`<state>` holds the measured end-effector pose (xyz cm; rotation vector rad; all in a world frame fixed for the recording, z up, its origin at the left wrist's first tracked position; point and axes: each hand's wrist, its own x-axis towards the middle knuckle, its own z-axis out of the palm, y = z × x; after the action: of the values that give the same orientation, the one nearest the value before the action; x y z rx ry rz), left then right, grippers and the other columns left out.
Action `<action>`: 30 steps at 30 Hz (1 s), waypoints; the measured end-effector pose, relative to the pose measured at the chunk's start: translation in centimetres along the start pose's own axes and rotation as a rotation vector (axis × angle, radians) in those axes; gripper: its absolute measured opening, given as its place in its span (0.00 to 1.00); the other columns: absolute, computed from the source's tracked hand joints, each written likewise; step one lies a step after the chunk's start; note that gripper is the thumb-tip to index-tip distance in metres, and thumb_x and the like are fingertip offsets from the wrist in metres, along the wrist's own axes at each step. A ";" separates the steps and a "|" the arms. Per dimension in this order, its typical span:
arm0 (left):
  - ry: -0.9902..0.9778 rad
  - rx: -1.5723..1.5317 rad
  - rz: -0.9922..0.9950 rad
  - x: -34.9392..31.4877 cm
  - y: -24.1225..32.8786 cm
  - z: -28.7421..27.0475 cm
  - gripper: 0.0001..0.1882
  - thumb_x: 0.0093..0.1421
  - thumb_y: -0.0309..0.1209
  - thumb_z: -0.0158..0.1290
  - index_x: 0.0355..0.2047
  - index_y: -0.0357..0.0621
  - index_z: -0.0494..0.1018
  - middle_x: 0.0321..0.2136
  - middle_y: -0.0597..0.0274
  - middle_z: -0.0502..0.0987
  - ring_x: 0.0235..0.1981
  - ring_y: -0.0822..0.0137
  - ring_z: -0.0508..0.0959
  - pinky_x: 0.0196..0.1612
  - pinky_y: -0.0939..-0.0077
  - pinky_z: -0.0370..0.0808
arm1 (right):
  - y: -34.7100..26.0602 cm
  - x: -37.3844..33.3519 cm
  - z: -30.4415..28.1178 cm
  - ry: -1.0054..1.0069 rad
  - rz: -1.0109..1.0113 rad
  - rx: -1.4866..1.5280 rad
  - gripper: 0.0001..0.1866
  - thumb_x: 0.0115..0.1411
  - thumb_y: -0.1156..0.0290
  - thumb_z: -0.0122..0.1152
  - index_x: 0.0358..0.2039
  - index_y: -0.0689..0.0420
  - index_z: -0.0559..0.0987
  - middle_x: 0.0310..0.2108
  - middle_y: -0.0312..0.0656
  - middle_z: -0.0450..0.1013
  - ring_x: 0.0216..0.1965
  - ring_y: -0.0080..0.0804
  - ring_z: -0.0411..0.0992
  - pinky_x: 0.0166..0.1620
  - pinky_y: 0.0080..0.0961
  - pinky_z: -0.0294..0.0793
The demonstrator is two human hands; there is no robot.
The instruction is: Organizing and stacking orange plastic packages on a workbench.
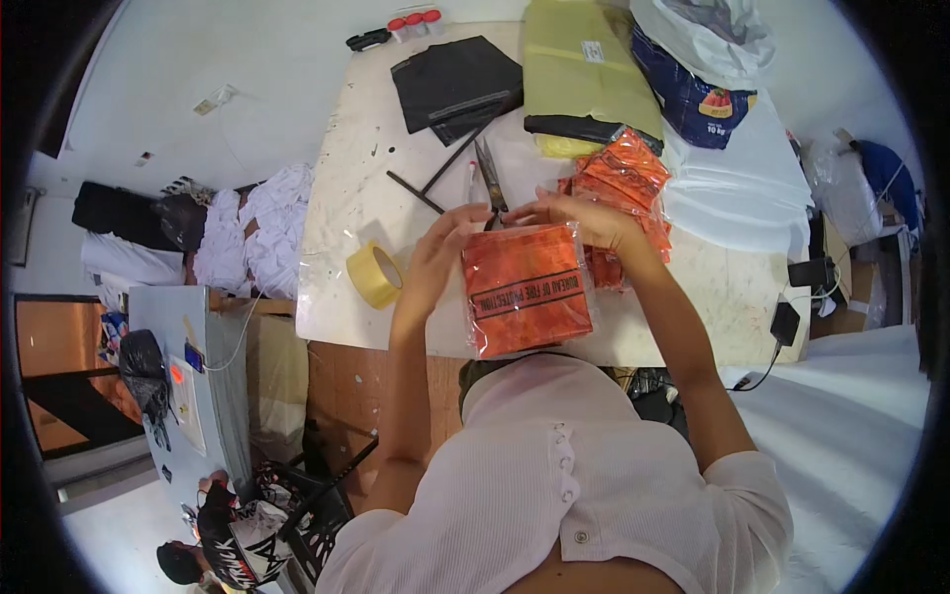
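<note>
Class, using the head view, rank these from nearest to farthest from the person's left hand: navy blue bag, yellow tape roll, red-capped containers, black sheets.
From the left hand:
1. Yellow tape roll: close by, on its left.
2. Black sheets: ahead of it.
3. Red-capped containers: farther ahead, at the table's far edge.
4. Navy blue bag: ahead, well to the right.

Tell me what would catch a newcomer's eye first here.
First comes the bright orange packet in clear plastic, with the left hand and right hand close to its far edge. More orange packets lie by the right hand. The yellow tape roll stands out left of the left hand.
</note>
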<state>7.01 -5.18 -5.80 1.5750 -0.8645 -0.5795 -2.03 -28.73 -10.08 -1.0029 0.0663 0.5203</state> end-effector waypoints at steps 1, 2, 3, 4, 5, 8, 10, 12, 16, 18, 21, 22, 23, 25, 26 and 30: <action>-0.027 -0.215 -0.096 0.6 -0.8 -0.5 0.22 0.66 0.42 0.38 0.48 0.38 0.70 0.51 0.56 0.70 0.54 0.63 0.67 0.58 0.67 0.60 | 0.2 0.1 0.2 -0.010 0.008 -0.006 0.41 0.63 0.42 0.41 0.58 0.71 0.58 0.57 0.54 0.61 0.58 0.36 0.62 0.60 0.29 0.59; -0.056 -0.432 -0.191 1.2 -1.8 -0.8 0.25 0.66 0.45 0.37 0.49 0.36 0.70 0.51 0.56 0.70 0.54 0.64 0.67 0.57 0.69 0.61 | 0.3 0.2 0.3 0.018 0.027 0.029 0.41 0.63 0.43 0.41 0.58 0.71 0.58 0.57 0.54 0.61 0.57 0.36 0.62 0.60 0.29 0.59; -0.048 -0.434 -0.193 1.9 -3.3 -1.0 0.25 0.66 0.45 0.37 0.49 0.36 0.70 0.51 0.56 0.70 0.54 0.64 0.67 0.57 0.69 0.61 | 0.5 0.2 0.1 0.051 0.045 0.068 0.41 0.63 0.43 0.41 0.58 0.70 0.58 0.56 0.53 0.61 0.57 0.36 0.62 0.60 0.29 0.59; -0.138 -0.393 -0.311 2.3 -5.0 -1.4 0.27 0.66 0.48 0.35 0.50 0.37 0.69 0.52 0.56 0.70 0.53 0.64 0.68 0.58 0.69 0.60 | 0.3 0.3 0.0 0.019 0.037 0.081 0.41 0.63 0.42 0.40 0.58 0.71 0.59 0.56 0.53 0.62 0.57 0.36 0.62 0.60 0.29 0.59; -0.232 -0.350 -0.427 2.7 -6.2 -1.6 0.30 0.66 0.51 0.33 0.52 0.38 0.69 0.52 0.56 0.69 0.53 0.64 0.69 0.58 0.70 0.60 | -0.2 0.2 -0.2 0.012 0.038 0.082 0.41 0.63 0.42 0.40 0.58 0.71 0.59 0.56 0.53 0.62 0.57 0.36 0.62 0.60 0.29 0.59; -0.407 -0.286 -0.447 2.8 -8.6 -1.2 0.28 0.65 0.46 0.40 0.56 0.34 0.63 0.54 0.55 0.68 0.54 0.65 0.68 0.59 0.74 0.60 | -2.2 0.0 -1.3 -0.063 0.126 -0.013 0.43 0.62 0.38 0.37 0.55 0.71 0.64 0.54 0.52 0.65 0.55 0.35 0.65 0.59 0.27 0.61; -0.449 -0.146 -0.355 3.1 -9.6 -1.3 0.28 0.64 0.43 0.42 0.57 0.34 0.61 0.54 0.54 0.67 0.54 0.65 0.68 0.59 0.75 0.60 | -3.5 0.5 -0.2 -0.034 0.203 -0.164 0.43 0.61 0.37 0.36 0.54 0.70 0.66 0.52 0.50 0.67 0.53 0.34 0.66 0.58 0.27 0.62; -0.688 -0.266 -0.486 4.5 -10.3 -2.1 0.27 0.64 0.38 0.45 0.58 0.34 0.60 0.55 0.55 0.67 0.54 0.66 0.68 0.59 0.76 0.61 | -4.2 2.1 1.0 -0.014 0.280 -0.322 0.44 0.60 0.35 0.35 0.54 0.69 0.67 0.51 0.49 0.68 0.52 0.33 0.67 0.57 0.26 0.62; -0.916 0.070 -0.377 8.1 -8.8 -0.5 0.28 0.65 0.42 0.42 0.58 0.34 0.59 0.55 0.57 0.67 0.54 0.67 0.67 0.58 0.76 0.62 | -2.3 3.7 -3.4 -0.240 0.530 -0.368 0.44 0.60 0.34 0.35 0.54 0.65 0.68 0.52 0.46 0.68 0.51 0.28 0.67 0.57 0.23 0.62; -0.789 -0.259 -0.894 8.5 -8.3 0.9 0.29 0.67 0.45 0.39 0.59 0.36 0.59 0.55 0.59 0.66 0.55 0.69 0.66 0.58 0.78 0.61 | -1.4 3.8 -3.8 -0.491 0.405 -0.092 0.43 0.60 0.34 0.34 0.55 0.64 0.67 0.53 0.46 0.67 0.52 0.27 0.66 0.57 0.22 0.61; -0.884 -0.259 -0.867 8.0 -6.4 0.7 0.30 0.67 0.49 0.36 0.60 0.38 0.57 0.56 0.59 0.65 0.56 0.70 0.64 0.58 0.79 0.60 | -2.5 2.7 0.8 -0.146 0.352 -0.363 0.39 0.62 0.37 0.35 0.61 0.57 0.62 0.60 0.41 0.61 0.57 0.27 0.61 0.59 0.20 0.56; -0.886 -0.258 -0.866 7.9 -8.2 0.5 0.30 0.67 0.49 0.36 0.60 0.38 0.57 0.56 0.59 0.65 0.56 0.70 0.64 0.58 0.79 0.60 | -1.9 2.8 0.1 -0.172 0.380 -0.361 0.38 0.63 0.38 0.34 0.61 0.57 0.61 0.60 0.39 0.60 0.58 0.26 0.60 0.60 0.20 0.55; -0.872 -0.224 -0.883 7.1 -11.5 -0.3 0.30 0.67 0.48 0.35 0.59 0.36 0.59 0.54 0.59 0.67 0.53 0.70 0.67 0.57 0.79 0.62 | -1.6 3.3 0.1 -0.217 0.412 -0.366 0.38 0.64 0.39 0.32 0.61 0.57 0.61 0.61 0.38 0.59 0.58 0.26 0.59 0.61 0.20 0.53; -0.869 -0.194 -0.902 6.7 -14.4 -0.8 0.29 0.68 0.48 0.34 0.57 0.34 0.60 0.53 0.59 0.69 0.51 0.70 0.69 0.55 0.80 0.64 | -1.7 2.8 0.4 -0.226 0.421 -0.411 0.37 0.64 0.40 0.32 0.61 0.58 0.60 0.61 0.39 0.58 0.59 0.26 0.58 0.61 0.20 0.53; -0.887 -0.171 -0.897 6.6 -15.0 -0.9 0.29 0.68 0.46 0.35 0.57 0.34 0.60 0.53 0.58 0.68 0.51 0.70 0.69 0.55 0.79 0.64 | -1.8 2.5 0.6 -0.228 0.424 -0.456 0.37 0.65 0.41 0.31 0.61 0.58 0.60 0.61 0.39 0.58 0.60 0.27 0.57 0.61 0.20 0.53; -0.948 -0.073 -0.874 5.6 -15.6 -1.5 0.26 0.67 0.41 0.38 0.58 0.34 0.60 0.53 0.57 0.68 0.53 0.66 0.68 0.56 0.77 0.63 | -2.8 2.1 2.6 -0.224 0.385 -0.547 0.41 0.62 0.37 0.33 0.61 0.62 0.60 0.61 0.41 0.58 0.60 0.29 0.56 0.61 0.21 0.53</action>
<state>14.83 -8.15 -20.20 1.5466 -0.7488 -2.0628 0.62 -26.96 -7.08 -1.4683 -0.0909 1.0362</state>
